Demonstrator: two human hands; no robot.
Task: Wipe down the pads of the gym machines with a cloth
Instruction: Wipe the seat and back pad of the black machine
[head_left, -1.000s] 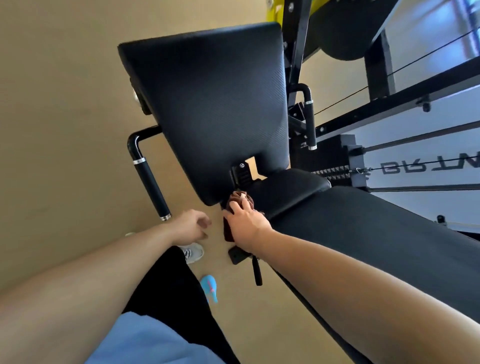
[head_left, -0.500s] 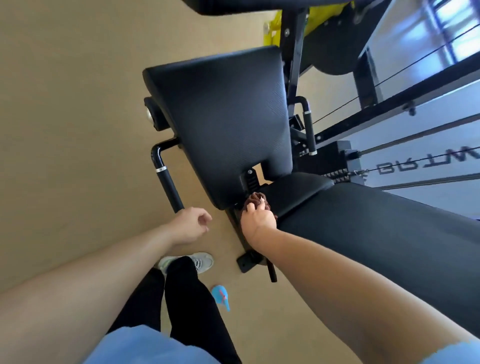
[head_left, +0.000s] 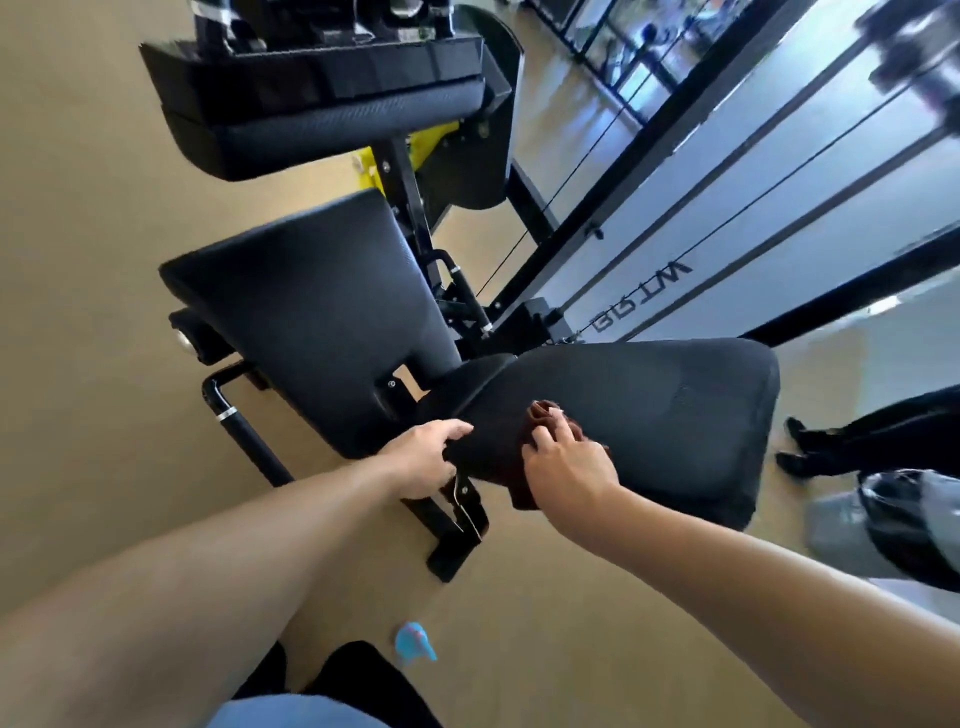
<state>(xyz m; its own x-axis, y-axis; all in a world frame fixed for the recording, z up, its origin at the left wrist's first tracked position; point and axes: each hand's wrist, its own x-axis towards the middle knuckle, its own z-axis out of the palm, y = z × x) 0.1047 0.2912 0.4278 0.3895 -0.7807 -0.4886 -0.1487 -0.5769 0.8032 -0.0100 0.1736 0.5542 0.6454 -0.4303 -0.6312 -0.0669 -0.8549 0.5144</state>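
Three black pads fill the view around the hands. Largest is the long pad (head_left: 649, 415) under the right hand (head_left: 569, 470), stretching away to that hand's right, with a bare run of surface out to its rounded far edge. Next is the angled pad (head_left: 311, 312) above the left hand (head_left: 423, 457), its lower edge just beyond that hand's knuckles and its left edge open to tan floor (head_left: 78, 312). A third pad (head_left: 322, 130) hangs farther up, well apart from both hands. Past the right hand's far side stand black frame bars and thin cables (head_left: 727, 228).

Below the left hand a black foot bracket (head_left: 457, 535) sits on the floor, and a handle bar (head_left: 244, 431) juts out to that hand's left.

The brown cloth (head_left: 524, 467) lies bunched on the long pad's near end, draping over its edge. The right hand presses down on it, fingers spread and lightly bent. The left hand's fingers curl round the pad's narrow near edge, just beside the cloth.

A small blue thing (head_left: 413, 644) lies on the floor nearer the person's legs.
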